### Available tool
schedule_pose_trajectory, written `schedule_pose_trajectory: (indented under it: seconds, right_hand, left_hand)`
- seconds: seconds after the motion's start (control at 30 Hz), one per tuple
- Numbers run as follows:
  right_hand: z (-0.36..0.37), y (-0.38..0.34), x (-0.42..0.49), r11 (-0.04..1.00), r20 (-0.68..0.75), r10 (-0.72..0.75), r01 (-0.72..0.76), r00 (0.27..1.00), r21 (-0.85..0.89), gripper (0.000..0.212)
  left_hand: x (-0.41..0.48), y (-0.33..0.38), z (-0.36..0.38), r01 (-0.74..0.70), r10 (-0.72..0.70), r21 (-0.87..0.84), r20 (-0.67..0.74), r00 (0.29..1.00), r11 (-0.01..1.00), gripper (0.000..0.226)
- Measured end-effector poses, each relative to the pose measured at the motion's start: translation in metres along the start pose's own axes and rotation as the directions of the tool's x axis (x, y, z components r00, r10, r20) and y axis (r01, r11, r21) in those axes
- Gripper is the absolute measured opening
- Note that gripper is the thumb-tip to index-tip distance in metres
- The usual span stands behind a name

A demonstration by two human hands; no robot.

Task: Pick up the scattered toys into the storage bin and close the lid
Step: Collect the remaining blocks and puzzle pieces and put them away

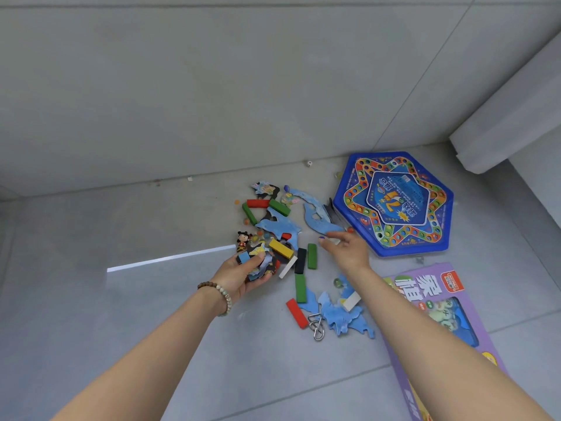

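Toys lie scattered on the grey floor: coloured wooden blocks such as a yellow block (281, 248), a green block (312, 256) and a red block (297, 312), blue puzzle pieces (318, 218), a small doll figure (243, 239), marbles and a metal ring puzzle (316, 327). My left hand (243, 276) is palm up and shut on a bunch of puzzle pieces and a blue block (243, 257). My right hand (346, 249) hovers with fingers spread over the pile, beside a blue puzzle piece, holding nothing. No storage bin is in view.
A blue hexagonal board game box (394, 202) lies at the right of the pile. A purple game box (440, 323) lies under my right forearm. A die (309, 164) sits near the wall. White furniture (516, 117) stands at the right.
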State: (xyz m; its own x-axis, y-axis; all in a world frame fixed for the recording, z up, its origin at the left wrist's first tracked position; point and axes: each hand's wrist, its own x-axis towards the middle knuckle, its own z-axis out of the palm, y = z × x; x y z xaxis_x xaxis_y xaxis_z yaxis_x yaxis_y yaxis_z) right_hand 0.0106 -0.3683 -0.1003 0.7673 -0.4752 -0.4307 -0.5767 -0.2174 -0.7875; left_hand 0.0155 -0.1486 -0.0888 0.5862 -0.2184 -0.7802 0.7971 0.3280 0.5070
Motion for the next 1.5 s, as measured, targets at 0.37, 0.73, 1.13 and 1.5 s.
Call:
schedule_pose_trajectory:
  seconds: [0.37,0.73,1.13,1.5]
  right_hand:
    - [0.001,-0.004,-0.002,0.848,0.130,0.218,-0.254,0.967,0.465,0.012]
    - [-0.036,0.005,0.009,0.959,0.012,0.056,-0.057,0.998,0.277,0.016]
    - [-0.041,0.031,0.023,0.995,-0.081,-0.097,0.099,0.992,0.020,0.016]
    - [-0.035,0.031,0.023,0.996,-0.070,-0.068,0.064,0.995,-0.059,0.008]
  left_hand:
    - [0.008,0.006,0.018,0.012,-0.012,0.011,0.022,1.000,1.000,0.014]
    - [0.013,0.012,0.032,0.005,-0.008,0.053,0.062,0.998,0.999,0.032]
    - [0.025,0.004,0.037,0.034,-0.035,0.029,0.025,0.999,0.999,0.040]
    - [0.021,0.003,0.033,0.024,-0.024,0.040,0.008,1.000,0.999,0.029]
